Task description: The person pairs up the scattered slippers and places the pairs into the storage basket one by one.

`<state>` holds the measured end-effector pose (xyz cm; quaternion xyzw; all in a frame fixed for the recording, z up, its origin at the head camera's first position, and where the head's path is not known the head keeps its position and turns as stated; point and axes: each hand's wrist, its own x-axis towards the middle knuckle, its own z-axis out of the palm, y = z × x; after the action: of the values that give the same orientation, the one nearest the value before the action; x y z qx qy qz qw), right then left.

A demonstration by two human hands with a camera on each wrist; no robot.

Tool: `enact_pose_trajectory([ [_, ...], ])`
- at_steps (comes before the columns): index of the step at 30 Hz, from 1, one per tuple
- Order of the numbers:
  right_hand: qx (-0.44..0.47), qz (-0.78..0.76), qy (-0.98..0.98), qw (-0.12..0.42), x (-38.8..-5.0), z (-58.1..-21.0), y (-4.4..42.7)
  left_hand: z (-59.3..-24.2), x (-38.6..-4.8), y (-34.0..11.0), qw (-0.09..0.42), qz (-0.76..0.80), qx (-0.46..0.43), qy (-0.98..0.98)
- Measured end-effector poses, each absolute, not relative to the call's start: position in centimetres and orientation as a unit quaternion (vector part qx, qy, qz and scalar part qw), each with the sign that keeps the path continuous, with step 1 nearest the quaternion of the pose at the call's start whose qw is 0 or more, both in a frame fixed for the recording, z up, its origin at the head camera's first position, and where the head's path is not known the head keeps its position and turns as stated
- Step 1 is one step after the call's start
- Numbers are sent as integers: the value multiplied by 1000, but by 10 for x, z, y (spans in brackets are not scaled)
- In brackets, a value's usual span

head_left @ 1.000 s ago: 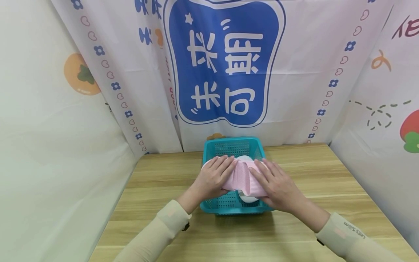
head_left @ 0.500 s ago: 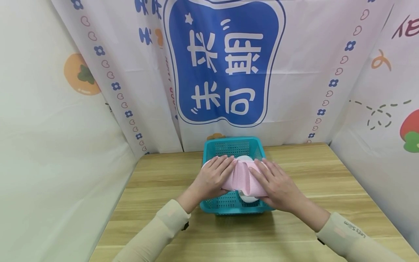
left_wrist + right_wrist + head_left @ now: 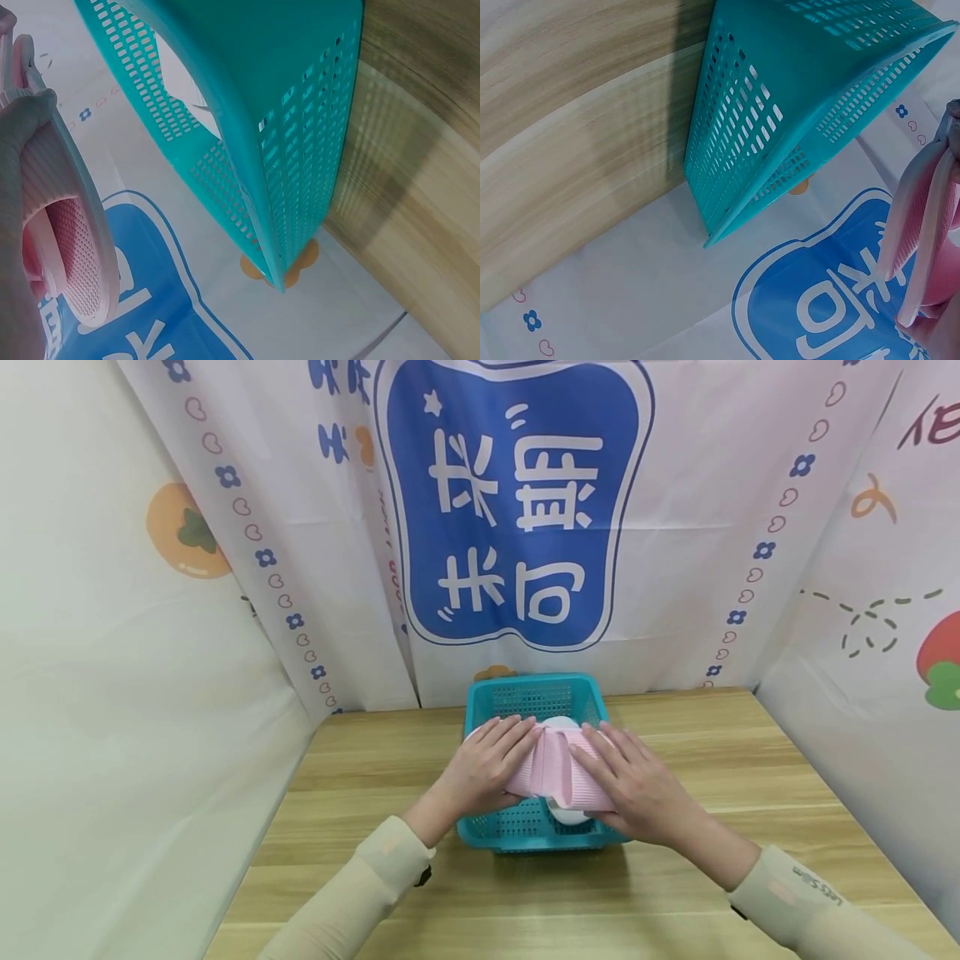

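Over the teal basket (image 3: 528, 842), both hands hold a pair of pink slippers (image 3: 553, 768) with ribbed straps. My left hand (image 3: 486, 770) grips the left part from above, its thumb lower on the near side. On the right part, my right hand (image 3: 641, 781) has its fingers spread over the ribbed strap and its thumb underneath. Textured insole shows on the slipper (image 3: 75, 255) in the left wrist view. Pale pink soles of the slippers (image 3: 922, 217) stand edge-on in the right wrist view. Beneath them in the basket lies a white rounded object (image 3: 567, 815), mostly hidden, its kind unclear.
The basket stands on a wooden table (image 3: 375, 785) close to its back edge. Behind it hangs a printed white curtain (image 3: 675, 568) with a blue panel. White cloth walls (image 3: 150, 735) flank the table on both sides.
Hardly anything differs. Both hands keep their hold on the pink slippers above the basket, with only slight shifts of the wrists and sleeves.
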<state>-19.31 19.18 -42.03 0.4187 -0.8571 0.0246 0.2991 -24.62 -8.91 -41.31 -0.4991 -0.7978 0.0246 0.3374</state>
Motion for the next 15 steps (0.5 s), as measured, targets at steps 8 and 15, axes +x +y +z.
enact_pose_trajectory([
  [8, 454, 32, -841, 292, -194, -418, 194, -415, -248, -91, 325, 18, -507, -798],
  [15, 480, 29, -829, 287, -195, -417, 196, -416, -250, -93, 316, 14, -517, -796],
])
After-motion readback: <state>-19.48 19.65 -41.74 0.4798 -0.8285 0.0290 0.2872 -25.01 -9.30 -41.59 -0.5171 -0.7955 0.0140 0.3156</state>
